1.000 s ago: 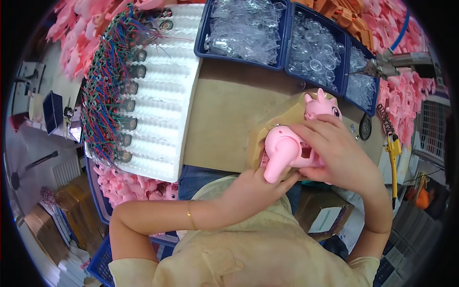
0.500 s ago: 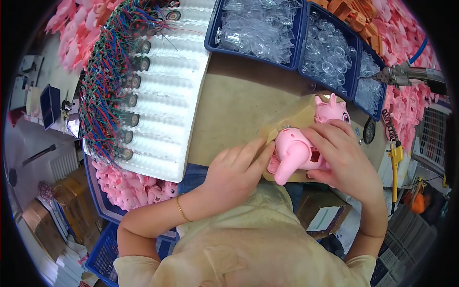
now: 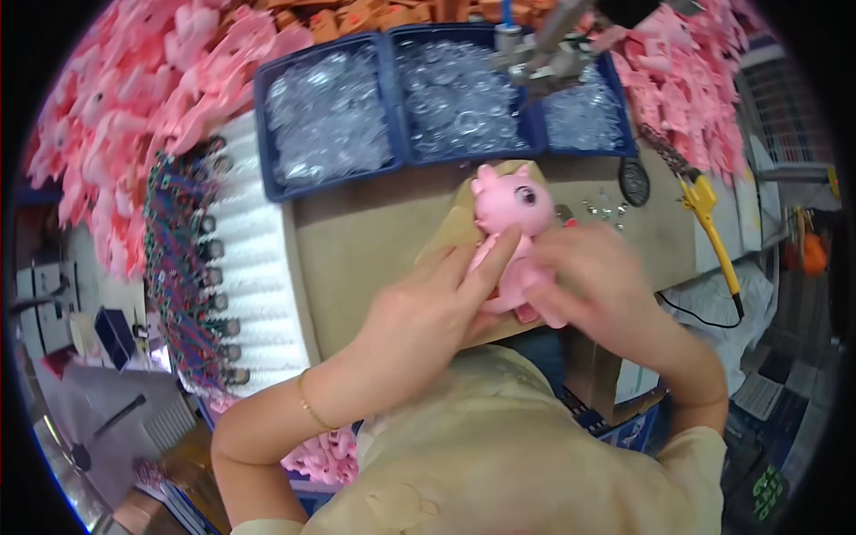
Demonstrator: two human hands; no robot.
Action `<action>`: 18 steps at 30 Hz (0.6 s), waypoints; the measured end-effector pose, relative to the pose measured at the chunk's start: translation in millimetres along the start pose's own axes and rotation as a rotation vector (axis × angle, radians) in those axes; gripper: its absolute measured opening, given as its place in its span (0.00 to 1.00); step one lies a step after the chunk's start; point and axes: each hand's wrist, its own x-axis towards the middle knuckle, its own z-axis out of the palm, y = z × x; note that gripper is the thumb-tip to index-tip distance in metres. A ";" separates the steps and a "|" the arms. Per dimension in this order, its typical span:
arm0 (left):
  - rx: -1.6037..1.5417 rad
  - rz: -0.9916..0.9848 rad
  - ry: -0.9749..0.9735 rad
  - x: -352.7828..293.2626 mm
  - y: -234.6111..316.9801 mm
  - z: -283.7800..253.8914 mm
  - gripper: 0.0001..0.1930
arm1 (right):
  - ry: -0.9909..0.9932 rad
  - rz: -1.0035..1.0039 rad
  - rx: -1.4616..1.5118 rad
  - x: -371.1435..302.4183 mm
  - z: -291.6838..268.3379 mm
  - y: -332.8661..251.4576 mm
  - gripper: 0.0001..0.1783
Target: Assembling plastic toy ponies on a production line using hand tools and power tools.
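A pink toy animal (image 3: 514, 203) with a printed eye and small pointed ears rests on a tan pad (image 3: 457, 214) near the table's front edge. My left hand (image 3: 428, 299) grips its body from the left, thumb laid along its side. On the other side, my right hand (image 3: 602, 281) is closed about the toy's lower body and leg, slightly smeared by motion. Its fingertips are partly hidden, so anything small in them cannot be made out.
Blue bins (image 3: 332, 116) of clear plastic parts line the back, beneath a hanging metal tool (image 3: 544, 62). Small shiny pieces (image 3: 606, 209) and a yellow-handled tool (image 3: 709, 223) lie to the right. White ridged foam (image 3: 259, 267) with wired boards (image 3: 183, 267) is left; pink shells (image 3: 107, 116) pile behind.
The view has swung, so bins and toy appear further left. The toy has turned more upright, its eye side showing. My right hand has shifted from its back to its lower side.
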 end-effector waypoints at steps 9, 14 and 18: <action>0.313 0.097 -0.063 12.8 6.2 0.8 0.31 | -0.095 0.997 1.492 -48.9 35.2 -18.1 0.13; 0.399 0.077 -0.063 15.4 12.1 3.6 0.30 | -0.145 0.959 1.520 -51.2 42.2 -19.3 0.13; 0.447 0.065 -0.040 14.5 13.3 7.8 0.29 | 0.095 0.816 0.898 -40.4 15.3 6.7 0.13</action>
